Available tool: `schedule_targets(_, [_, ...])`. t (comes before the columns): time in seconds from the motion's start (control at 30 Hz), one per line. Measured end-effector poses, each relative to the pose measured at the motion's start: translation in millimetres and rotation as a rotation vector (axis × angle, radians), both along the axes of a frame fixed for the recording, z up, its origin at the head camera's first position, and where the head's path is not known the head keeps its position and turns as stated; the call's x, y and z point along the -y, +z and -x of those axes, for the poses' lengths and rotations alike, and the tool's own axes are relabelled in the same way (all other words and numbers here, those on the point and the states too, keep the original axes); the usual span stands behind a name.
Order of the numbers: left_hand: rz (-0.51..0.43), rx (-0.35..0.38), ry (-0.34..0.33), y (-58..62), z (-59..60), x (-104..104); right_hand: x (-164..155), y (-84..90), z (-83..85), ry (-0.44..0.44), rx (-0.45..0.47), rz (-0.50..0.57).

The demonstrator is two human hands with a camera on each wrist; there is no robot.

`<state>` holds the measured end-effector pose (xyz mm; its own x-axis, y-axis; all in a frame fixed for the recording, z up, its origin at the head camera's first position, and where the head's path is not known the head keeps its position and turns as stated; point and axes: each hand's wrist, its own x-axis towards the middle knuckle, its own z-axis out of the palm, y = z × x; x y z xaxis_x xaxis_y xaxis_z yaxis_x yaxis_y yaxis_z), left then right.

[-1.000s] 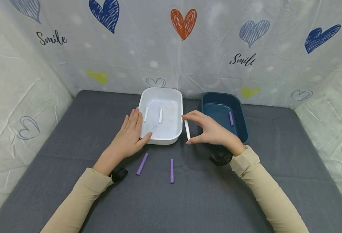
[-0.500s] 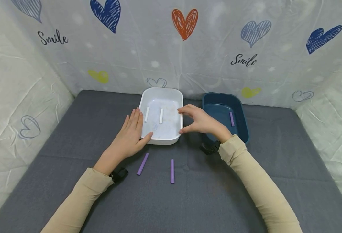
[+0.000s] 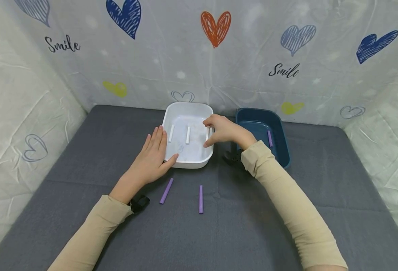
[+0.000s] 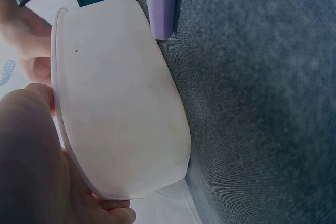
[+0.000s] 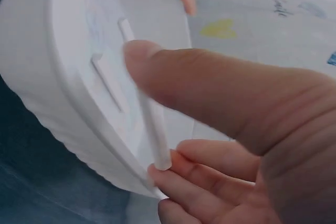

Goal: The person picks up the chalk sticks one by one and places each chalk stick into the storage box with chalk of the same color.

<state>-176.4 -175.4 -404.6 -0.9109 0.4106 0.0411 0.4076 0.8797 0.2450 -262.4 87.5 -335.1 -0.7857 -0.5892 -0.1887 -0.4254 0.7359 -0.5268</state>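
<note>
My right hand pinches a white chalk stick lengthwise between thumb and fingertips, inside the right rim of the white tray. In the right wrist view the thumb is at one end of the stick and the fingers at the other. Two more white chalk sticks, a left one and a middle one, lie on the tray floor. My left hand rests along the tray's left side, fingers straight, thumb at the near corner. The tray's outer wall fills much of the left wrist view.
Two purple chalk sticks, one slanted and one straight, lie on the grey cloth before the white tray. Right of it stands a dark blue tray with a purple chalk stick inside. A printed curtain hangs behind.
My right hand has carried the white chalk stick left and away from me, from beside the white tray to inside its right rim. The left hand has stayed in place.
</note>
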Motion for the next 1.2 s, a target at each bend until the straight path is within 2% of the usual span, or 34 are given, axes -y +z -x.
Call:
schedule_targets(0.1, [0.001, 0.001, 0.002, 0.7, -0.4, 0, 10, 3.7, 6.5, 0.009, -0.008, -0.083])
schedule_targets(0.27, [-0.005, -0.001, -0.003, 1.0, -0.8, -1, 27, 10.4, 15.0, -0.016, 0.042, -0.230])
schedule_targets(0.5, [-0.018, -0.006, -0.007, 1.6, -0.5, 0, 44, 8.2, 22.3, -0.076, 0.035, -0.355])
schedule_targets(0.9, [-0.006, -0.009, 0.000, 0.5, -1.0, 0, 59, -13.9, 30.9, -0.134, -0.070, -0.457])
schedule_targets(1.2, [-0.008, -0.012, 0.002, -0.1, -0.4, 1, 62, -27.7, 32.6, -0.096, -0.163, -0.523])
